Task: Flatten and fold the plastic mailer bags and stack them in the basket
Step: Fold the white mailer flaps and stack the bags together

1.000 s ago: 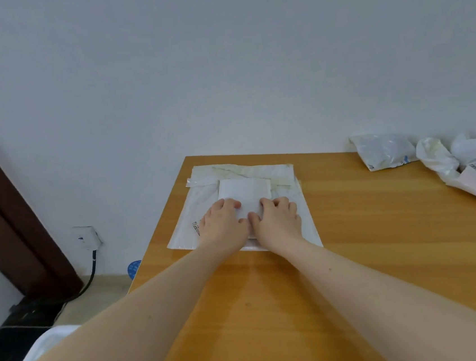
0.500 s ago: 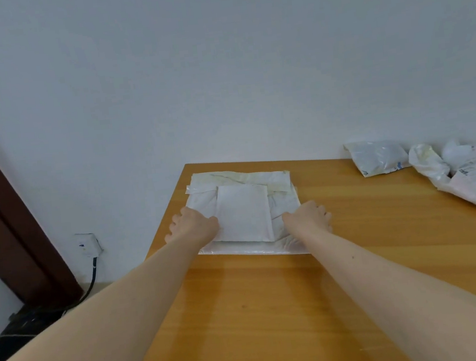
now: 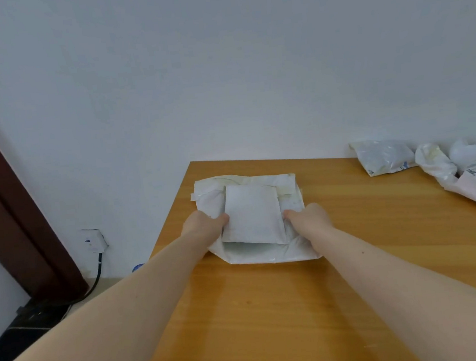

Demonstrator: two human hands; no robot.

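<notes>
So far a stack of folded mailers (image 3: pixel 253 223) is gripped, apparently lifted, by the left hand (image 3: pixel 203 223) and right hand (image 3: pixel 311 216), while crumpled mailers (image 3: pixel 435 165) remain unflattened and no basket is seen.

We face a plain white wall (image 3: pixel 218 64) behind a wooden surface (image 3: pixel 273 309) with a warm orange grain. At left we see a dark brown door frame (image 3: pixel 9 222), a wall socket (image 3: pixel 91 239) with a black cable (image 3: pixel 98 273), and dark floor (image 3: pixel 17 330).
</notes>
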